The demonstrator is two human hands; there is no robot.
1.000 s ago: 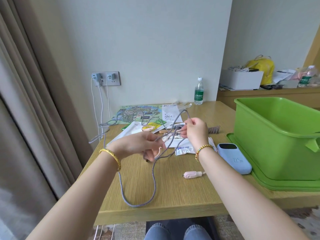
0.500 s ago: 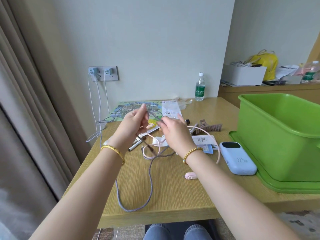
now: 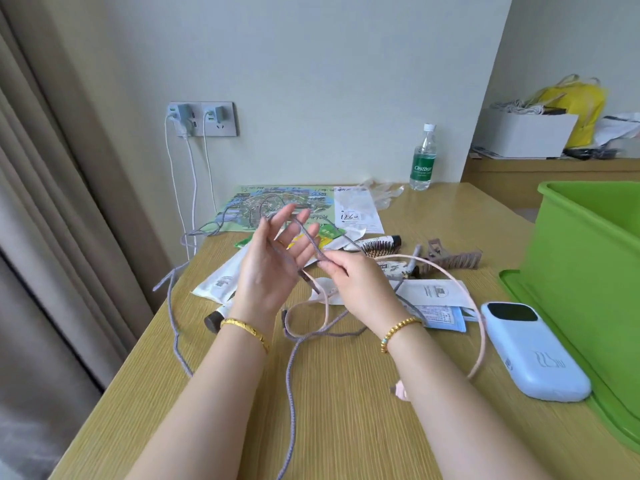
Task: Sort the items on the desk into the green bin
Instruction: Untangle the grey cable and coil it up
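Note:
A grey braided cable (image 3: 294, 368) trails across the wooden desk (image 3: 346, 427) and rises to both hands. My left hand (image 3: 273, 268) is held up with fingers spread, the cable running over its palm and fingers. My right hand (image 3: 353, 278) pinches the cable just right of the left palm. A pink cable (image 3: 481, 327) loops around the right wrist area, its plug (image 3: 400, 389) lying on the desk. The green bin (image 3: 588, 271) stands at the right on its green lid (image 3: 512, 282).
A pale blue power bank (image 3: 530, 351) lies beside the lid. Behind the hands lie a hairbrush (image 3: 381, 244), a brown hair claw (image 3: 453, 259), sachets (image 3: 433, 292), a map (image 3: 249, 206) and a water bottle (image 3: 422, 161). Chargers sit in the wall socket (image 3: 202, 118).
My left hand has opened its fingers with the cable laid across them. My right hand has drawn closer to it, still pinching the cable. The view has shifted slightly.

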